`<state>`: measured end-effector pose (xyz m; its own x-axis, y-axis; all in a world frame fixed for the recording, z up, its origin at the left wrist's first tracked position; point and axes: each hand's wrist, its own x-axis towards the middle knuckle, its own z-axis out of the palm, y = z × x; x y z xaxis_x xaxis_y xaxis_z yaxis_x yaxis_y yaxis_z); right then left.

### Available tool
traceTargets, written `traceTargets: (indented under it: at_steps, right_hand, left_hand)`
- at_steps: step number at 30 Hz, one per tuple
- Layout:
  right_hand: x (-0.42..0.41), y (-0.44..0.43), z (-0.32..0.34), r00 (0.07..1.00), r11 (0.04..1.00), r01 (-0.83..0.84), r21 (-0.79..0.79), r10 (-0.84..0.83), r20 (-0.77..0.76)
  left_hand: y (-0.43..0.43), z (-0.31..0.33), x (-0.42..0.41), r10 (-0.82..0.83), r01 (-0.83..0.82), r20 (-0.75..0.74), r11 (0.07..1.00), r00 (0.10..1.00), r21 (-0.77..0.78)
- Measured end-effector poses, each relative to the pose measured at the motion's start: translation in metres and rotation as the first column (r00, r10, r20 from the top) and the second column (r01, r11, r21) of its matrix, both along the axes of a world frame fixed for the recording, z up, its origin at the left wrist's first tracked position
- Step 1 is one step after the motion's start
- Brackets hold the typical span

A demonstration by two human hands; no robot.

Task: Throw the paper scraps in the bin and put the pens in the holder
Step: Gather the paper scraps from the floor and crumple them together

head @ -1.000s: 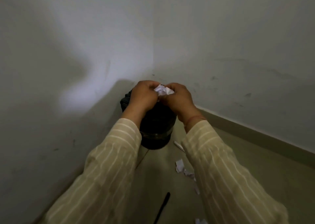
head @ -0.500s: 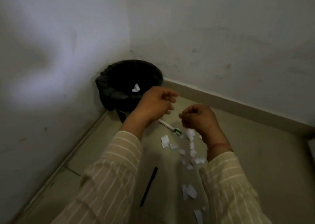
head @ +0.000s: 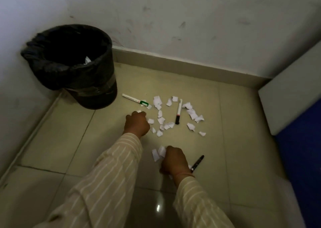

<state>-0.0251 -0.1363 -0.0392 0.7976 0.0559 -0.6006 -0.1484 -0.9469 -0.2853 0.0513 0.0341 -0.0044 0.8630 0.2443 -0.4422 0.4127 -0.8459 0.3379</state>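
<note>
Overall light: the scene is lying dim and muted, with greyish walls [head: 191,19] and dull beige floor tiles [head: 225,109].
Brightest zone: a cool, bluish wash is falling on the upper left wall.
Glare: a small white reflection is glinting on the glossy tile [head: 158,207] near the bottom centre.
Darkest zone: the bin [head: 73,66] interior is reading as solid black, detail being lost.
Shadows: soft, diffuse shading is pooling beside the bin base.
Distortion: wide-angle bending is curving the skirting [head: 182,64] and tile lines towards the edges.
Sharpness: the paper scraps [head: 160,120] are appearing soft, edges slightly smeared.
</note>
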Motion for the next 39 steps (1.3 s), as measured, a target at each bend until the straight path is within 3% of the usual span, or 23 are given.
traceTargets:
  at_steps: [3,6,9,12,16,19,22,23,25,26,27,28,29,31,32,34,35,39]
  right_hand:
    - [0.013,-0.004,0.007,0.988,0.982,0.085,0.171,-0.105,0.112]
    - [0.036,-0.018,0.023,0.967,0.932,0.161,0.326,-0.216,0.139]
    - [0.061,-0.042,0.043,0.976,0.944,0.212,0.254,-0.217,-0.008]
    - [0.067,-0.058,0.062,0.968,0.997,0.061,-0.051,-0.071,-0.24]
    - [0.046,-0.047,0.05,0.936,0.984,-0.067,-0.163,0.005,-0.352]
    - [0.027,-0.032,0.027,0.967,0.989,-0.032,-0.142,-0.005,-0.253]
    - [0.025,-0.031,0.019,0.962,0.973,0.219,0.079,-0.201,-0.187]
    - [0.028,-0.032,0.02,0.93,0.909,0.345,0.233,-0.299,-0.213]
    - [0.036,-0.036,0.026,0.792,0.595,0.61,0.523,-0.486,-0.371]
    - [0.04,-0.039,0.029,0.724,0.43,0.678,0.596,-0.533,-0.438]
    - [0.044,-0.043,0.032,0.689,0.348,0.7,0.624,-0.558,-0.462]
    - [0.048,-0.047,0.031,0.683,0.357,0.699,0.619,-0.591,-0.43]
    - [0.051,-0.051,0.03,0.733,0.49,0.659,0.571,-0.588,-0.342]
    - [0.048,-0.053,0.028,0.899,0.842,0.438,0.315,-0.403,-0.171]
    - [0.044,-0.049,0.027,0.948,0.928,0.313,0.202,-0.29,-0.136]
    - [0.036,-0.037,0.02,0.986,0.978,0.156,0.139,-0.147,-0.075]
    - [0.033,-0.03,0.017,0.987,0.97,0.159,0.181,-0.151,-0.058]
    - [0.041,-0.018,0.013,0.924,0.812,0.361,0.458,-0.379,-0.056]
  left_hand:
    - [-0.019,-0.005,-0.009,-0.087,0.087,0.061,0.996,0.994,-0.002]
    - [-0.025,-0.008,-0.016,-0.06,0.066,0.073,0.993,0.996,-0.096]
    - [-0.015,-0.004,-0.019,0.011,-0.001,0.07,0.989,0.997,-0.15]
    - [-0.006,0.0,-0.026,0.037,-0.031,0.046,0.991,0.998,-0.13]
    - [-0.009,0.0,-0.037,0.026,-0.024,0.016,0.992,1.0,-0.121]
    - [-0.017,0.0,-0.042,0.009,-0.007,0.017,0.991,1.0,-0.13]
    - [-0.021,0.0,-0.044,0.005,-0.002,0.016,0.988,1.0,-0.153]
    - [-0.02,0.0,-0.043,0.007,-0.005,0.012,0.987,1.0,-0.159]
    - [-0.019,-0.003,-0.042,0.021,-0.018,0.017,0.985,1.0,-0.17]
    - [-0.018,-0.005,-0.04,0.032,-0.026,0.031,0.985,0.999,-0.172]
    - [-0.017,-0.005,-0.039,0.045,-0.037,0.046,0.985,0.998,-0.168]
    - [-0.016,-0.004,-0.037,0.057,-0.047,0.058,0.986,0.997,-0.162]
    - [-0.015,-0.003,-0.035,0.064,-0.053,0.063,0.987,0.996,-0.152]
    - [-0.016,0.0,-0.036,0.039,-0.034,0.045,0.993,0.998,-0.117]
    - [-0.018,0.0,-0.037,0.01,-0.007,0.029,0.995,1.0,-0.103]
    - [-0.026,-0.006,-0.041,-0.06,0.061,0.012,0.991,0.998,-0.118]
    - [-0.031,-0.01,-0.045,-0.077,0.08,0.022,0.985,0.997,-0.151]
    - [-0.039,-0.011,-0.049,0.009,0.017,0.093,0.964,0.996,-0.267]
